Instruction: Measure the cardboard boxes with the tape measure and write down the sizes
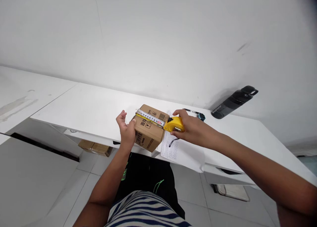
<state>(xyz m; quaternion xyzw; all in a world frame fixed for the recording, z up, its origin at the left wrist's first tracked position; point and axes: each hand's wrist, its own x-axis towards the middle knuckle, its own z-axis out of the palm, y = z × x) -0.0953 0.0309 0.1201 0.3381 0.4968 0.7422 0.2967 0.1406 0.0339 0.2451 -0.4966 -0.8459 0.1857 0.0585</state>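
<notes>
Beyond the striped shirt (146,211), the left hand (127,130) is found pinching the edge of a carton (151,137) set between both hands and spanned by a tape measure (176,124) clasped in the right hand (190,128); measuring is judged in progress, steady alignment being required for reading.

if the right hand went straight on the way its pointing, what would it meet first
Likely the cardboard box, with the yellow tape measure in the right hand leading; whether the tape's case touches the box is unclear.
</notes>
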